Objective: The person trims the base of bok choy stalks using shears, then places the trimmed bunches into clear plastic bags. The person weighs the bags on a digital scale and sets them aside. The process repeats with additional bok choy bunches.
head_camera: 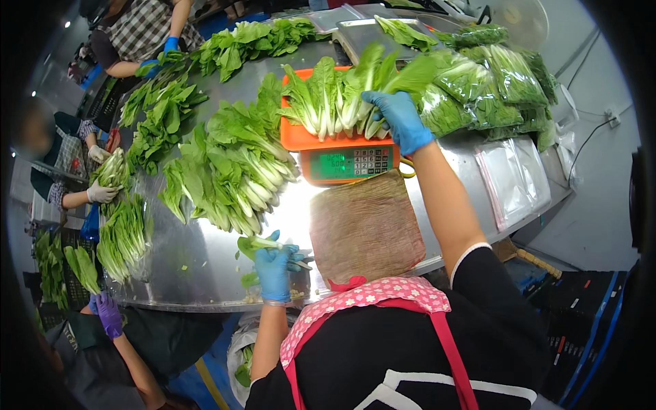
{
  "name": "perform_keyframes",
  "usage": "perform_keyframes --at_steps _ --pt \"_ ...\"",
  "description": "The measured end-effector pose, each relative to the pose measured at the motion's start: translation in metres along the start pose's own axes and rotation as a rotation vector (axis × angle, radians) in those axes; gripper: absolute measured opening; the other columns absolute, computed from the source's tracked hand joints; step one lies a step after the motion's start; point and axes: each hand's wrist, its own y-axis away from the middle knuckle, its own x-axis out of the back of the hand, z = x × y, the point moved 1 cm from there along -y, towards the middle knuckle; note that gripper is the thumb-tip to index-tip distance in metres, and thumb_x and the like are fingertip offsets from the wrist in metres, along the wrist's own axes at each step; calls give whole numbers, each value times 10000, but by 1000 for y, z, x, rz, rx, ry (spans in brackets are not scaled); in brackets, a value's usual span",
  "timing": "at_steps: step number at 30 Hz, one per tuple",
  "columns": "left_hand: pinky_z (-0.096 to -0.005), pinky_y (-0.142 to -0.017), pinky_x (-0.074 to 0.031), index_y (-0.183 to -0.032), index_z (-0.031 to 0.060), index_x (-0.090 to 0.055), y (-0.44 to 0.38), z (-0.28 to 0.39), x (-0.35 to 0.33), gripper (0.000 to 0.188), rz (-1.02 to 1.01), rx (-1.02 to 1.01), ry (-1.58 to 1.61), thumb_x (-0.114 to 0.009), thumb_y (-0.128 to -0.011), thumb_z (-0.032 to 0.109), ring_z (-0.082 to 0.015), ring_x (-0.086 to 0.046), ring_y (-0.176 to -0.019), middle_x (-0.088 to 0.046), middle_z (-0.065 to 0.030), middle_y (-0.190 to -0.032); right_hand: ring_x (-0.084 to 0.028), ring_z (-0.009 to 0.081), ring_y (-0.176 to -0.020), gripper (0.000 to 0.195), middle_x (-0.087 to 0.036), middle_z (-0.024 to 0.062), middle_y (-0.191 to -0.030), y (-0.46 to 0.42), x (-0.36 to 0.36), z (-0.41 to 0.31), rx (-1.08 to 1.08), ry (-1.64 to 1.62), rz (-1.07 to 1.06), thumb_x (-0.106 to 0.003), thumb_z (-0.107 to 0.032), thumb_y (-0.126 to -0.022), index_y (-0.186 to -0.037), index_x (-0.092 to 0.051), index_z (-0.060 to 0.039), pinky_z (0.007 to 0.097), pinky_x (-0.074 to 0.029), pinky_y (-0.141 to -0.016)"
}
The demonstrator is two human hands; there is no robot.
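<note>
My right hand (402, 120), in a blue glove, grips leafy greens (376, 113) at the right end of an orange scale tray (302, 138). Leaves near it are blurred. More white-stemmed greens (318, 97) lie side by side in the tray. Below it the scale's lit display (333, 165) shows digits. My left hand (275, 271), also gloved in blue, holds a small green leaf with a white stem (259, 246) low over the metal table (205, 277). A thin, blade-like piece (303, 265) sticks out by its fingers; its full shape is hidden.
A large pile of greens (236, 169) lies left of the scale. A brown cloth-like sheet (366, 225) lies before me. To the right are bagged greens (476, 87) and clear plastic bags (515, 179). Gloved co-workers' hands (102, 192) handle greens along the left side.
</note>
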Motion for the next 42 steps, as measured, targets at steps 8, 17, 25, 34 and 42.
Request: perform_keyframes --at_steps 8,17,25,34,42 --pt "-199 -536 -470 -1138 -10 -548 18 -5 25 288 -44 71 -231 -607 -860 37 -100 -623 -640 -649 -67 -810 -562 55 -757 504 -627 52 -959 40 36 19 205 30 230 -658 -195 -872 -1314 -502 -10 213 -483 -588" --pt "-424 -787 -480 -1203 25 -528 24 -9 56 570 90 -187 -1339 -749 -749 289 -352 -585 -963 -581 -223 -1111 -493 309 -1178 713 -504 171 -1284 157 49 138 527 1075 -533 -731 -327 -749 -1353 -456 -65 413 -418 -938" --pt "-480 -980 -386 -1370 111 -446 6 -49 45 758 -119 -493 -1449 -768 -696 234 -452 -442 -1168 -442 -299 -1295 -370 361 -1295 866 -362 195 -1417 188 19 182 474 1156 -578 -748 -385 -725 -1421 -332 -81 476 -358 -1012" --pt "-410 -814 -502 -1077 96 -675 -6 12 106 324 -146 -112 -1284 -650 -779 219 -334 -636 -932 -654 -148 -981 -385 365 -1286 815 -366 195 -1423 192 16 180 478 1163 -577 -721 -399 -757 -1424 -358 -104 478 -354 -1004" --pt "-338 -700 -489 -1005 7 -591 -93 13 43 381 500 -458 -1007 -772 -753 228 -222 -620 -742 -648 -117 -826 -407 372 -1269 743 -382 206 -1414 189 11 173 494 1259 -608 -706 -344 -774 -1398 -392 -92 451 -386 -967"
